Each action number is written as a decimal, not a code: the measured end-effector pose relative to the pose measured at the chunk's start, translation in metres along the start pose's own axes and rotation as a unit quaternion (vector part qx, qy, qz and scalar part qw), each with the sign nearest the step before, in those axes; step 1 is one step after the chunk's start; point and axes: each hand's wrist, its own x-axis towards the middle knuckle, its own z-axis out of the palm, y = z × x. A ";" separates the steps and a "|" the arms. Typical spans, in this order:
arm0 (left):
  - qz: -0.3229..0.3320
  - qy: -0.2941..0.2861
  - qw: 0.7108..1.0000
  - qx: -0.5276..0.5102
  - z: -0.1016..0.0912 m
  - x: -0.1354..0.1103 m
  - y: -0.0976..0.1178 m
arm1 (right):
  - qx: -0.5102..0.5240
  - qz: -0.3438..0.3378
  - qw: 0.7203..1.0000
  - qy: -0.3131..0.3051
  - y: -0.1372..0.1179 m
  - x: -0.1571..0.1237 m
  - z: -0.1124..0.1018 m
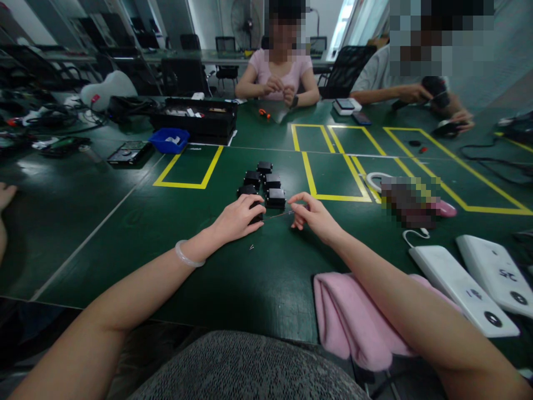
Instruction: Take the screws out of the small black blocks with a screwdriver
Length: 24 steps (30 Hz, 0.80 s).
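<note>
Several small black box-shaped parts (pixel 266 183) stand in a cluster on the green table (pixel 125 222). My left hand (pixel 239 218) has its fingers curled over the nearest black part (pixel 255 213). My right hand (pixel 313 215) is pinched on a thin wire (pixel 280 214) that runs from that part. A tiny screw-like piece (pixel 251 247) lies just below my left hand. A pale bangle (pixel 189 256) sits on my left wrist.
A pink cloth (pixel 350 316) lies under my right forearm, two white flat devices (pixel 462 289) to its right. Yellow tape rectangles (pixel 189 166) mark the table. A blue tray (pixel 170 139) and black crate (pixel 195 118) stand behind. Two people work across the table.
</note>
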 end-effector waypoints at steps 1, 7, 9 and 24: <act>-0.001 -0.001 1.000 -0.001 0.000 0.000 0.000 | 0.004 -0.002 1.000 0.001 0.000 0.000 0.000; -0.002 -0.003 1.000 0.000 -0.001 0.000 0.001 | 0.005 0.017 1.000 -0.001 -0.001 0.000 0.000; -0.004 -0.003 1.000 -0.002 -0.001 0.000 0.001 | -0.001 0.014 1.000 -0.002 0.000 0.000 0.000; -0.013 -0.004 1.000 -0.014 -0.001 0.000 0.000 | 0.004 0.009 1.000 0.002 0.001 0.000 0.000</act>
